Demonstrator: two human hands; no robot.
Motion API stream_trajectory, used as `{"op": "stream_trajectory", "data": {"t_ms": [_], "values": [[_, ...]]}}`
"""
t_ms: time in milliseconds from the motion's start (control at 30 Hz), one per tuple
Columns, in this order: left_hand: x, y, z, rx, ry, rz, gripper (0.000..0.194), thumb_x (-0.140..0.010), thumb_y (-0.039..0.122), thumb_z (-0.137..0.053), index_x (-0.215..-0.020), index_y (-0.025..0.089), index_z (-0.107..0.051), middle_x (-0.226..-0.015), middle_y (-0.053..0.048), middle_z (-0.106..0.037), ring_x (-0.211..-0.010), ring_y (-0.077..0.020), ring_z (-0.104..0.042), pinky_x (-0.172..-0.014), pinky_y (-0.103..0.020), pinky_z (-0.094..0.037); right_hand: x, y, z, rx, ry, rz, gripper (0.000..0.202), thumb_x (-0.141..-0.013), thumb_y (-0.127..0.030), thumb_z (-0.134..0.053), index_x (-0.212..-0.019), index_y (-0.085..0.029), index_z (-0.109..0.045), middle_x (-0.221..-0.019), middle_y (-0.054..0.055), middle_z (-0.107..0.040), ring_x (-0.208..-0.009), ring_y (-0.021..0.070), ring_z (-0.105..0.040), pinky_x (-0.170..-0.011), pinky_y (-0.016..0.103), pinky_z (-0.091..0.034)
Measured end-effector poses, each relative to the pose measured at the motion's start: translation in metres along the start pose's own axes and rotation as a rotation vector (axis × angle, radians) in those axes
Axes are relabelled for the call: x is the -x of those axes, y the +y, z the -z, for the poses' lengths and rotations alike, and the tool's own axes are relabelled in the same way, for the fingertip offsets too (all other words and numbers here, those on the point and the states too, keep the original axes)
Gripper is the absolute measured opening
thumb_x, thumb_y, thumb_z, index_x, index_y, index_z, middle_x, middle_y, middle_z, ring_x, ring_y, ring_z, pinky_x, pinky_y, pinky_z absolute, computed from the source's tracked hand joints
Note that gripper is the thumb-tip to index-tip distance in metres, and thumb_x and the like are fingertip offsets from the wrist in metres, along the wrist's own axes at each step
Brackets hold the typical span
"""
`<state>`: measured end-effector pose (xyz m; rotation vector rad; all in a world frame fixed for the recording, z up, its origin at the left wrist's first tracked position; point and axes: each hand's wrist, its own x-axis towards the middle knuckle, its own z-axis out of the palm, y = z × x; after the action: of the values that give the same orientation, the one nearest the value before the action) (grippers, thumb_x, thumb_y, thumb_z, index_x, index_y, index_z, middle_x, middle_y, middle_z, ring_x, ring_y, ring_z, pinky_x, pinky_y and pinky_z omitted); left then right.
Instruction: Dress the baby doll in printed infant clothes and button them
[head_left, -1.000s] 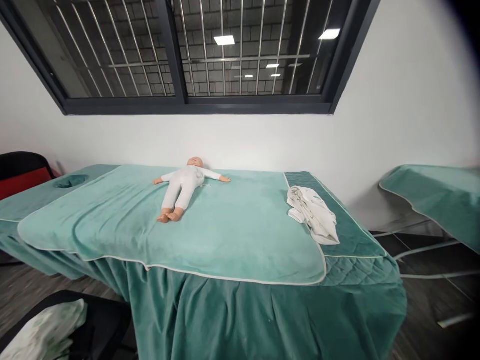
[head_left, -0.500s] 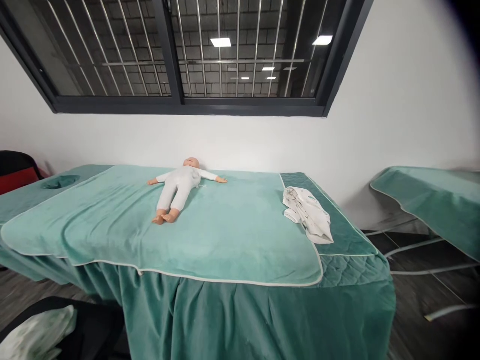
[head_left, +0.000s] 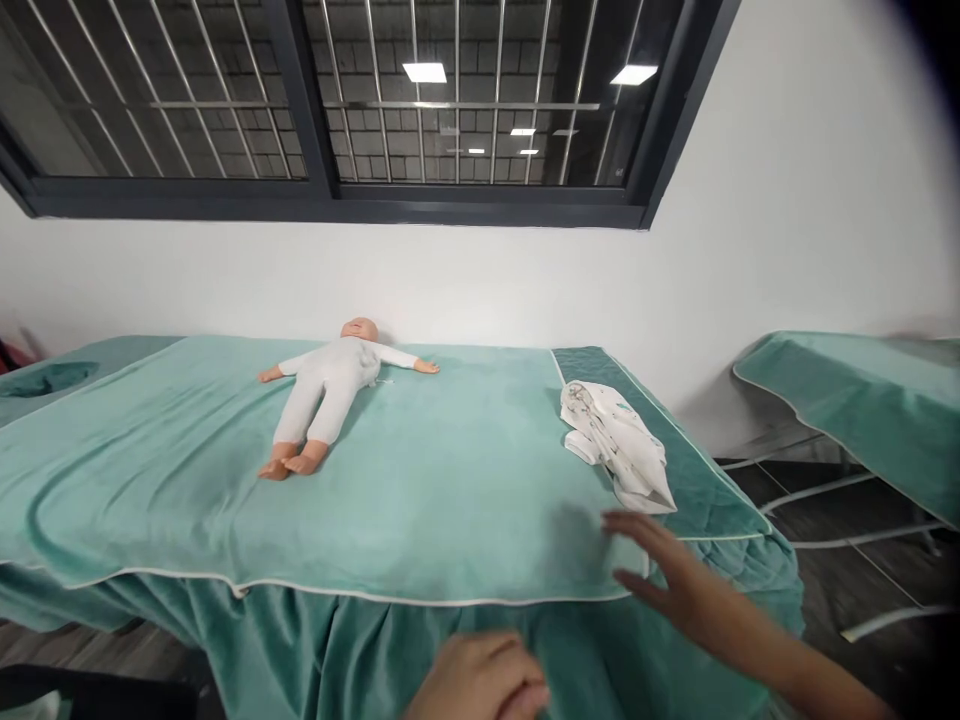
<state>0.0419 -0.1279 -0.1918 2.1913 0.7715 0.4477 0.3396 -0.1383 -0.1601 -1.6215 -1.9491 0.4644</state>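
My right hand (head_left: 664,575) is over the front right of the bed, fingers apart and holding nothing. Just beyond it lies a crumpled white garment (head_left: 619,445) with a small print; a gap shows between them. Low in the picture, in front of the bed edge, my left hand (head_left: 480,680) has its fingers curled together; nothing sticks out of it, and the palm is hidden. A baby doll (head_left: 330,380) in a white bodysuit lies on its back, arms spread, bare feet towards me, away from both hands.
A light green blanket (head_left: 457,470) covers the bed, over a darker green skirted cover (head_left: 600,650). A window with bars (head_left: 472,105) is in the wall behind. At right stands another green-draped bed (head_left: 862,390) on metal legs. A dark seat (head_left: 112,690) is at lower left.
Both my hands have come into view from below, the right one reaching out over the bed. The view has moved closer and slightly to the right. Doll and garment lie where they were.
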Motion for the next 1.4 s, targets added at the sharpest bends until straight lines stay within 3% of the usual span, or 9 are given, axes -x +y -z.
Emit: {"op": "stream_trajectory", "data": {"t_ms": [100,200,333,433,667,833,1067,1233,1400], "values": [[-0.039,-0.02,0.034,0.066,0.223,0.079,0.038,-0.096,0.047,-0.042,-0.079,0.02,-0.062,-0.074,-0.004,-0.061,-0.072,-0.0156,-0.056,-0.067,-0.029,-0.042,-0.092,0.048,0.006,0.262,0.266,0.097,0.045,-0.095,-0.041,-0.05,-0.133,-0.017,-0.051,-0.143,0.016,-0.048,-0.136,0.0295,-0.041,-0.113,0.045,-0.035],[-0.088,-0.041,0.076,0.295,0.333,0.24,0.038,-0.095,0.049,-0.044,-0.077,0.018,-0.058,-0.07,-0.001,-0.056,-0.068,-0.0136,-0.052,-0.064,-0.027,-0.043,-0.159,0.078,0.013,0.445,0.416,-0.147,0.068,-0.089,-0.051,-0.055,-0.143,-0.015,-0.038,-0.151,0.019,-0.038,-0.139,0.0386,-0.035,-0.11,0.054,-0.035],[-0.154,-0.075,0.129,0.622,0.331,0.347,0.03,-0.085,0.046,-0.061,-0.084,0.017,-0.06,-0.078,-0.002,-0.061,-0.067,-0.0139,-0.058,-0.061,-0.026,-0.048,-0.208,0.101,0.019,0.399,0.233,-0.444,0.069,-0.088,-0.056,-0.047,-0.144,-0.017,-0.036,-0.141,0.02,-0.049,-0.118,0.0388,-0.056,-0.092,0.051,-0.047],[-0.185,-0.103,0.151,0.951,0.383,0.313,0.027,-0.081,0.041,-0.07,-0.086,0.015,-0.063,-0.087,-0.007,-0.066,-0.072,-0.0153,-0.063,-0.068,-0.031,-0.054,-0.225,0.113,0.024,0.374,0.155,-0.418,0.055,-0.088,-0.047,-0.048,-0.135,-0.019,-0.047,-0.132,0.018,-0.057,-0.109,0.0357,-0.062,-0.089,0.047,-0.048],[-0.187,-0.131,0.15,1.311,0.521,0.028,0.034,-0.084,0.03,-0.07,-0.115,0.018,-0.064,-0.12,-0.014,-0.068,-0.11,-0.0258,-0.065,-0.098,-0.045,-0.05,-0.243,0.036,0.036,0.003,0.157,-0.064,0.046,-0.086,-0.044,-0.06,-0.127,-0.026,-0.057,-0.125,0.007,-0.065,-0.111,0.0291,-0.061,-0.097,0.042,-0.047],[-0.181,-0.135,0.143,1.343,0.5,-0.069,0.055,-0.08,0.037,-0.075,-0.131,0.022,-0.059,-0.138,-0.012,-0.06,-0.125,-0.0294,-0.057,-0.104,-0.042,-0.045,-0.266,-0.029,0.0,-0.202,0.014,0.151,0.05,-0.088,-0.043,-0.061,-0.135,-0.03,-0.05,-0.134,0.005,-0.058,-0.115,0.0259,-0.06,-0.096,0.041,-0.052],[-0.187,-0.136,0.143,1.346,0.645,0.003,0.048,-0.084,0.03,-0.071,-0.13,0.022,-0.06,-0.127,-0.009,-0.067,-0.112,-0.0229,-0.065,-0.099,-0.034,-0.049,-0.281,-0.039,-0.078,0.195,0.369,0.571,0.052,-0.089,-0.005,-0.042,-0.136,-0.024,-0.051,-0.146,0.01,-0.045,-0.137,0.0256,-0.039,-0.113,0.048,-0.039],[-0.194,-0.131,0.144,1.333,0.67,0.096,0.041,-0.087,0.039,-0.066,-0.12,0.013,-0.065,-0.119,-0.014,-0.071,-0.108,-0.0258,-0.068,-0.095,-0.036,-0.053,-0.274,-0.034,-0.105,0.187,0.49,0.568,0.035,-0.094,-0.023,-0.054,-0.128,-0.024,-0.056,-0.144,0.01,-0.048,-0.137,0.0279,-0.037,-0.115,0.052,-0.035],[-0.197,-0.131,0.143,1.309,0.747,0.113,0.046,-0.089,0.046,-0.061,-0.121,0.013,-0.065,-0.123,-0.015,-0.069,-0.111,-0.0276,-0.067,-0.099,-0.038,-0.052,-0.279,-0.02,-0.107,0.106,0.422,0.402,0.056,-0.086,-0.047,-0.066,-0.135,-0.024,-0.051,-0.153,0.012,-0.035,-0.139,0.0331,-0.032,-0.113,0.056,-0.033]]}}
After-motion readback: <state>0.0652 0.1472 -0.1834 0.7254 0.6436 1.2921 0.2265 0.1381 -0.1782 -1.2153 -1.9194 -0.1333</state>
